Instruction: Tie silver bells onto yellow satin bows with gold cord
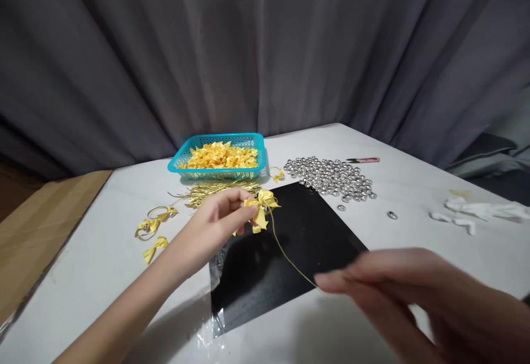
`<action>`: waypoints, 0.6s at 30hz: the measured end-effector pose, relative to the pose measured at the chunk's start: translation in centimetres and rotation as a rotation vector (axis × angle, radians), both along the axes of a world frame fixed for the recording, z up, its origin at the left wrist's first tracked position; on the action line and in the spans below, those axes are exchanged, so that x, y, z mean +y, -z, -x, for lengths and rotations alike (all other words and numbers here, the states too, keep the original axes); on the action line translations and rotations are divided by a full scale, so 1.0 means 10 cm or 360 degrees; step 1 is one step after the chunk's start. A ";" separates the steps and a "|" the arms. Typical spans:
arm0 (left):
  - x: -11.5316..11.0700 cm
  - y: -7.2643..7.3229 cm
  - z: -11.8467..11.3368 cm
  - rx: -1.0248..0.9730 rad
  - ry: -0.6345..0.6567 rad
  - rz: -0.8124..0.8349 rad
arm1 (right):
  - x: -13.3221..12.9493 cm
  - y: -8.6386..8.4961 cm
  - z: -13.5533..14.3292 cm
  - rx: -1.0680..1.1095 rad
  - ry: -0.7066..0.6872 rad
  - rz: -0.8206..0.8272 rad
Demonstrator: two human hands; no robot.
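Observation:
My left hand (226,217) pinches a yellow ribbon bow (261,207) above a black mat (306,237). A thin gold cord (285,253) runs from the bow down to my right hand (385,286), whose fingertips are closed on its end; that hand is slightly blurred. Behind my left hand lies a bundle of gold cords (207,191). Left of my forearm rest a loose yellow bow (155,248) and bows with looped cords and silver beads (148,227). More yellow below the held bow is partly hidden by my fingers.
A teal basket (215,175) of yellow bows stands at the back. Many silver beads (331,177) are spread behind the mat, with pink-handled snips (364,160) beyond. White crumpled pieces (484,209) lie at right, cardboard (49,226) at left. A grey curtain (265,49) hangs behind.

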State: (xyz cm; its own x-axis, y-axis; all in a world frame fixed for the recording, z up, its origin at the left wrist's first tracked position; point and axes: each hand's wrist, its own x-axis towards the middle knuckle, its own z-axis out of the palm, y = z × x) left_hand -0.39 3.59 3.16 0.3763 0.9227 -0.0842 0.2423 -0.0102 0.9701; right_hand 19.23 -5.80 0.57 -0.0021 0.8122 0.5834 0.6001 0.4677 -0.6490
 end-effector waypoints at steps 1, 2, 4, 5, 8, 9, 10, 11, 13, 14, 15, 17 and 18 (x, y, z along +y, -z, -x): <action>-0.03 -0.01 0.00 -0.0013 0.0025 0.0001 | 0.03 -0.05 0.05 -0.0010 -0.0081 0.0035; -0.06 -0.01 0.01 -0.0028 0.0045 0.0005 | 0.07 -0.09 0.10 0.0001 -0.0149 0.0074; -0.11 -0.02 0.02 -0.0047 0.0070 0.0020 | 0.16 -0.13 0.20 0.0110 -0.0202 0.0131; -0.14 -0.03 0.02 -0.0046 0.0076 0.0032 | 0.20 -0.13 0.24 0.0200 -0.0177 0.0136; -0.18 -0.05 0.04 -0.0011 0.0092 0.0072 | 0.26 -0.07 0.33 0.0393 -0.0136 0.0181; -0.19 -0.06 0.05 -0.0004 0.0100 0.0083 | 0.27 -0.04 0.35 0.0418 -0.0124 0.0173; -0.19 -0.07 0.05 0.0002 0.0112 0.0091 | 0.27 -0.02 0.36 0.0422 -0.0115 0.0156; -0.18 -0.08 0.06 0.0011 0.0124 0.0102 | 0.27 0.00 0.36 0.0415 -0.0116 0.0127; -0.17 -0.09 0.08 0.0039 0.0148 0.0114 | 0.27 0.02 0.36 0.0385 -0.0134 0.0052; -0.16 -0.10 0.09 0.0051 0.0149 0.0115 | 0.27 0.03 0.36 0.0373 -0.0143 0.0031; -0.16 -0.10 0.09 0.0063 0.0148 0.0113 | 0.27 0.03 0.36 0.0364 -0.0150 0.0026; -0.15 -0.10 0.10 0.0085 0.0128 0.0113 | 0.28 0.03 0.36 0.0354 -0.0142 0.0059; -0.15 -0.10 0.10 0.0098 0.0123 0.0115 | 0.28 0.02 0.36 0.0346 -0.0131 0.0081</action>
State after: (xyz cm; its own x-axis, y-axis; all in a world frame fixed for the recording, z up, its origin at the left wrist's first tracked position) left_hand -1.39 2.07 4.20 0.4379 0.8819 -0.1747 0.3029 0.0382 0.9522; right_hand 15.67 -3.04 0.32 0.0519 0.8428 0.5356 0.4048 0.4726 -0.7828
